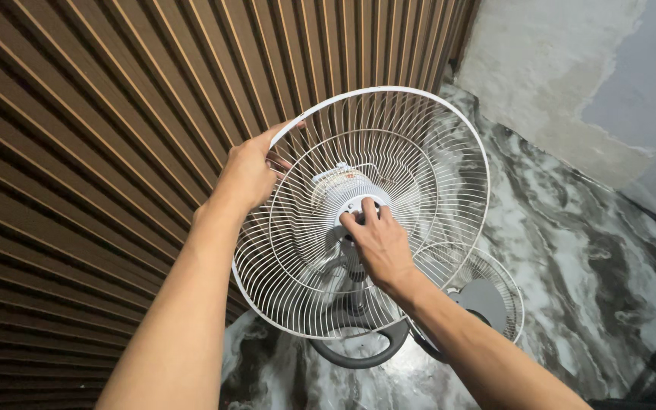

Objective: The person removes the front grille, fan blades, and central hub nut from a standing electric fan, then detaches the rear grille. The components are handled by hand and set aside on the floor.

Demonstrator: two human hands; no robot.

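1. Centre of the frame: a white wire fan guard (389, 152), round, dished and tilted, faces the camera, mounted on the fan's motor housing (335, 182)
2. The left hand (250, 173) comes in from the lower left and grips the guard's outer rim at its upper left edge, fingers curled through the wires
3. The right hand (377, 241) rises from the lower right and sits at the guard's hub, fingertips (368, 209) closed on the round white centre nut (358, 206)
4. Behind the wires, the grey stand pole (356, 292) drops to a dark rounded base (358, 355) at the lower centre
5. Just right of that base, lower right of centre, a second wire guard (495, 285) with a grey centre disc leans on the marbled grey floor (571, 250)
6. The left half of the frame is filled by a brown slatted wall (77, 152); a patchy plaster wall (571, 68) takes the upper right
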